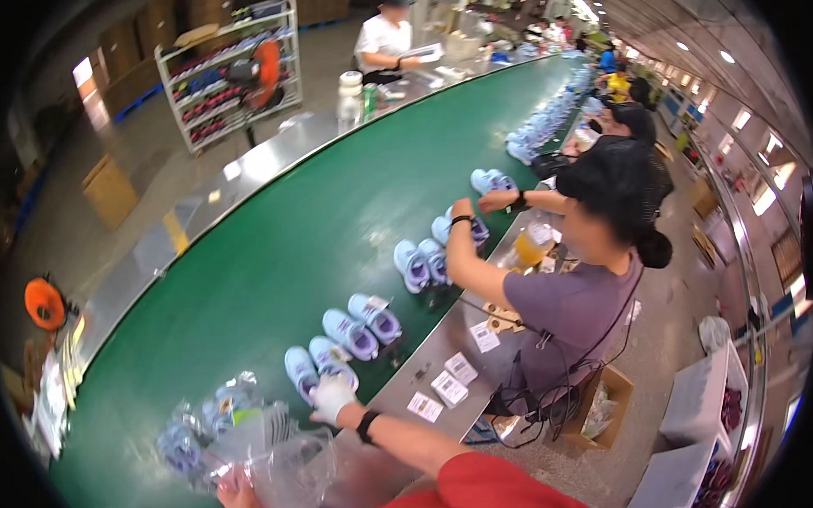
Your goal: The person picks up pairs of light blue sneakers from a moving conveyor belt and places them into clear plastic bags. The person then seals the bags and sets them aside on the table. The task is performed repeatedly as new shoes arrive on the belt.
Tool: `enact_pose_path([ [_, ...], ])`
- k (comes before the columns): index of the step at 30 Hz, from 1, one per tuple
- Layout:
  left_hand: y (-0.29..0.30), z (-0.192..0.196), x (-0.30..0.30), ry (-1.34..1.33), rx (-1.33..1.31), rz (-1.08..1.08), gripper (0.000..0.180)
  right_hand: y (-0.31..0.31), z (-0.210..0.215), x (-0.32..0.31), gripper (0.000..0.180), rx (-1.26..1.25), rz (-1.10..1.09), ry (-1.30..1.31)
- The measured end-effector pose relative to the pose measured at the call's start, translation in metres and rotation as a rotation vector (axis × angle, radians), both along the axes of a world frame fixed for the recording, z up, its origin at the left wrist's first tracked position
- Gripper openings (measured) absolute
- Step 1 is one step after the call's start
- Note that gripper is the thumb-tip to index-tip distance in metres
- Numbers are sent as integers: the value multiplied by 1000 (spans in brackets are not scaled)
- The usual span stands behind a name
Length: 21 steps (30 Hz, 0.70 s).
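Observation:
My right hand (333, 397) wears a white glove and a black wristband, and grips the heel end of the nearest pair of light blue children's shoes (314, 363) on the green conveyor belt (272, 250). At the lower edge my left hand (240, 500) holds a clear plastic bag (284, 469). A heap of bagged shoes (206, 422) lies on the belt just left of my hands. Two more pairs (362, 324) (422, 262) sit farther along the belt.
A co-worker in a purple shirt (570, 311) stands on the right, reaching to a pair (459, 227). White paper tags (447, 387) lie on the metal ledge. A shoe rack (230, 76) stands at back left. A cardboard box (600, 410) sits on the floor.

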<state>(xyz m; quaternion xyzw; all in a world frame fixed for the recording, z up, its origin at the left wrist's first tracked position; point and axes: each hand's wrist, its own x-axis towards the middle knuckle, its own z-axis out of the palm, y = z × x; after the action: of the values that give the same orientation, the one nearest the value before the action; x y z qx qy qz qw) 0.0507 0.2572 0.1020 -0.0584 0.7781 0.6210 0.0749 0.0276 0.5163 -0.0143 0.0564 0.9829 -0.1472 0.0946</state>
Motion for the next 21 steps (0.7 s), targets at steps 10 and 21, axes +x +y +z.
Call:
enact_pose_path([
  [10,-21,-19,-4,-156,53,-13,27,30,2,9,33,-136,-84,79],
  [21,-8,-23,-16,374,23,-174,25,35,141,66,40,-1491,150,161],
])
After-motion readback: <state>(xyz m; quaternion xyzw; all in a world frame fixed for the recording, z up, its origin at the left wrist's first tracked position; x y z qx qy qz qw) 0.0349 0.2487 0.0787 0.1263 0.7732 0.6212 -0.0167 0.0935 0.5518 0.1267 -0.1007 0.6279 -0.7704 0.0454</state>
